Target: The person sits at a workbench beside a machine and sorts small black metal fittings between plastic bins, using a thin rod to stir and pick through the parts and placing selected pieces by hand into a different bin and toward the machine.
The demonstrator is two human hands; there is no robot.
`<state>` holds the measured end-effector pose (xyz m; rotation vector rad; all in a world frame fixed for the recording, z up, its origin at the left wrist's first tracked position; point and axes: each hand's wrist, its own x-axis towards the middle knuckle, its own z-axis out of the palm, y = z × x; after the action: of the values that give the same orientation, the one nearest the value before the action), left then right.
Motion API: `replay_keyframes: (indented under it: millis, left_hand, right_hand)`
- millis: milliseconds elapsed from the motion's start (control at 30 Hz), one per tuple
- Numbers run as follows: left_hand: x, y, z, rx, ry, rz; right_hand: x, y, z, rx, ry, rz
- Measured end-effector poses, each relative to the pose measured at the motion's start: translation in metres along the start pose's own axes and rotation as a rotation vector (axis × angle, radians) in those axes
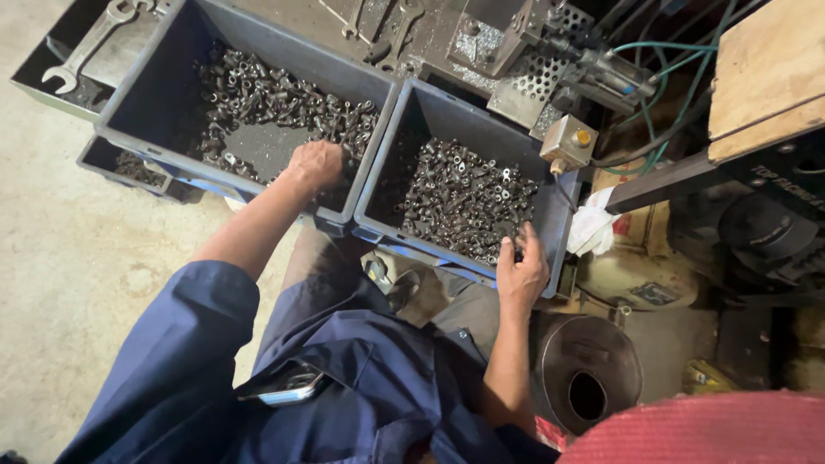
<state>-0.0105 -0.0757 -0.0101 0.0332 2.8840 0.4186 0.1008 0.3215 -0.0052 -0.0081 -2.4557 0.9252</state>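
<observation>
Two dark grey plastic bins sit side by side in front of me. The left bin holds several small dark metal parts spread along its back and right side. My left hand reaches into its near right corner, fingers curled down among the parts; what it grips is hidden. The right bin is filled with a heap of similar metal parts. My right hand rests at that bin's near edge, fingers touching the parts there.
Behind the bins stands a machine with a perforated metal plate, green hoses and a small switch box. A large spanner lies in a tray at top left. A round metal funnel and a white rag are at right.
</observation>
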Motion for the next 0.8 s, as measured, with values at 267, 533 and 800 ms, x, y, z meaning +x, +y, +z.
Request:
replay_keyframes:
  millis: [267,533,800]
  left_hand:
    - [-0.002,-0.004,-0.001,0.096,-0.03,0.021]
    - [0.0,-0.01,-0.003,0.02,0.008,0.0]
    - [-0.036,-0.007,-0.047,-0.187,0.122,-0.045]
  right_hand:
    - [-0.001,-0.01,-0.007,-0.015,-0.03,-0.038]
    - [-0.007,-0.001,-0.007,0.027,-0.051,-0.034]
    - [-0.007,0.018,0.004,0.47,-0.139,0.203]
